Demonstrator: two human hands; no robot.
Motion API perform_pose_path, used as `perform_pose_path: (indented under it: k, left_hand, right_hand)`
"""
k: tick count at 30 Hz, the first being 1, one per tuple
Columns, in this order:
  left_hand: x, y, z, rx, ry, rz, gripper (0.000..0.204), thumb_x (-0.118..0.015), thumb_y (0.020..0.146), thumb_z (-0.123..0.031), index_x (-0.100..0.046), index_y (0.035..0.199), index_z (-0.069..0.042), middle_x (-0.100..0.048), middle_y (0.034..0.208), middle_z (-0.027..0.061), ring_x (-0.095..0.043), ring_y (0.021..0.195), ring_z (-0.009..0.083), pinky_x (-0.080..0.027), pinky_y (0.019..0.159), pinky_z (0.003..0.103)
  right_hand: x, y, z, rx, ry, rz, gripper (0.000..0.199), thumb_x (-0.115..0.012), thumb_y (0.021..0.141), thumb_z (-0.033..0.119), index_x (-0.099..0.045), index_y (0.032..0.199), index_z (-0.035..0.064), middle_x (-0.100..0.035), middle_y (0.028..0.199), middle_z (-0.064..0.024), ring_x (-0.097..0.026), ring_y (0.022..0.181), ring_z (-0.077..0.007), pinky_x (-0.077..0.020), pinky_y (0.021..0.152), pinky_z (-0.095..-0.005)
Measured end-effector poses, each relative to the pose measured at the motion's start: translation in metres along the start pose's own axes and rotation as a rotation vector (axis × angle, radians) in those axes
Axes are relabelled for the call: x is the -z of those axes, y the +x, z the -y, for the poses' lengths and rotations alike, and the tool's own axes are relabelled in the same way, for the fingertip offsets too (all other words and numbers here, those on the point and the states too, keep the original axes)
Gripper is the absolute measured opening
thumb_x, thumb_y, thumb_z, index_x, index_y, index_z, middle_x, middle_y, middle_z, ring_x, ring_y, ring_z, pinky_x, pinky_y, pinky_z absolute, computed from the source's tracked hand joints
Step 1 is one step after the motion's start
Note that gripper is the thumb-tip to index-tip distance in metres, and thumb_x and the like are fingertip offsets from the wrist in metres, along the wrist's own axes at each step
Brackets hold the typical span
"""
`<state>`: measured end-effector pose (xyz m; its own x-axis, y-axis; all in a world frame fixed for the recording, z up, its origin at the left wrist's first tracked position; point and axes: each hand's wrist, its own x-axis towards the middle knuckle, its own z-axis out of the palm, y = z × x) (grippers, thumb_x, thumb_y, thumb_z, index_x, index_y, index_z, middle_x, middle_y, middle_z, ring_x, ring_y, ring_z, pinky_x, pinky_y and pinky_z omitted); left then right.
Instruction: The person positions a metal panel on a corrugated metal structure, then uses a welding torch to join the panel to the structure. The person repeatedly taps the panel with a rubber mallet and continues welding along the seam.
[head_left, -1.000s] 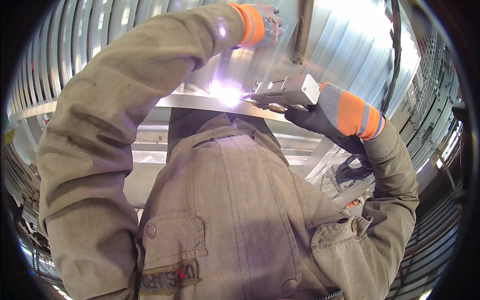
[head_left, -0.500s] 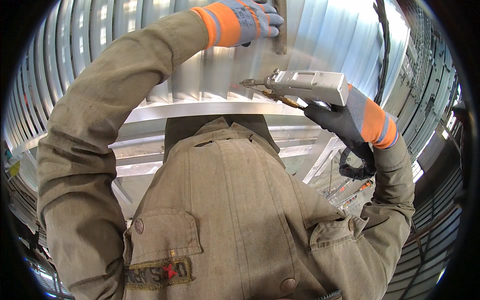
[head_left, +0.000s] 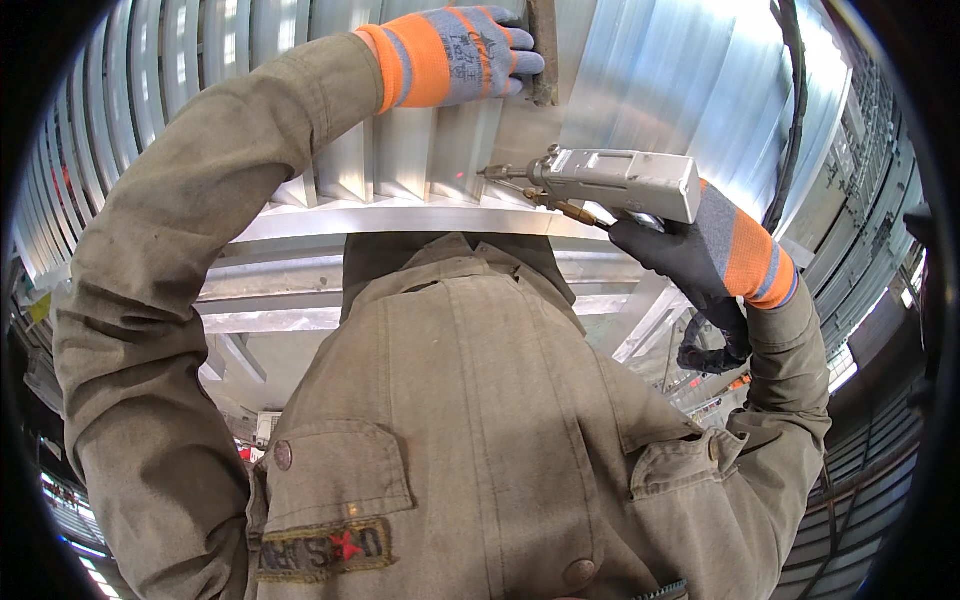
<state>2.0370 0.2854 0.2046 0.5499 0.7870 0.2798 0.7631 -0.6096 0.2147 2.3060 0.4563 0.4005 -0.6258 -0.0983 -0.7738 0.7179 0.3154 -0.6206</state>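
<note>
Grey box-shaped handheld welding gun point(head_left: 615, 183) with a brass nozzle sits at the upper middle of the view, its tip aimed left at the ribbed silvery sheet-metal panel point(head_left: 400, 160), close to it though contact cannot be told. Right hand point(head_left: 690, 250), in a black glove with a grey and orange cuff, is clamped on the gun from below. Left hand point(head_left: 470, 55), in a grey glove with an orange cuff, is closed around a dark upright metal strip point(head_left: 543, 50) on the panel, above and left of the gun. Both arms wear an olive work jacket point(head_left: 480, 420). A black cable point(head_left: 795, 110) runs down the right side
</note>
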Motion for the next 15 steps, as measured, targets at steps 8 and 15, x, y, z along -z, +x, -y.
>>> perform_pose_path:
  k: [8, 15]
  left_hand:
    - [0.0, -0.004, -0.004, 0.066, -0.045, -0.003, 0.021, -0.069, 0.098, -0.018, -0.079, 0.116, -0.017, -0.073, 0.135, 0.0034, -0.068, 0.135, 0.0238, -0.049, 0.124, 0.047]
    - [-0.002, 0.011, 0.002, 0.015, -0.065, 0.219, 0.018, -0.069, 0.097, -0.019, -0.078, 0.113, -0.015, -0.074, 0.13, 0.0037, -0.068, 0.132, 0.0253, -0.049, 0.123, 0.048]
  right_hand:
    - [0.01, 0.001, -0.006, -0.069, -0.02, 0.062, 0.049, -0.079, 0.107, 0.021, -0.07, 0.151, 0.0029, -0.076, 0.11, -0.0038, -0.07, 0.091, -0.013, -0.0596, 0.079, -0.032]
    - [0.011, 0.002, -0.016, -0.004, -0.006, 0.072, 0.047, -0.082, 0.106, 0.022, -0.073, 0.149, 0.0035, -0.08, 0.113, -0.0079, -0.074, 0.094, -0.0159, -0.0617, 0.081, -0.0343]
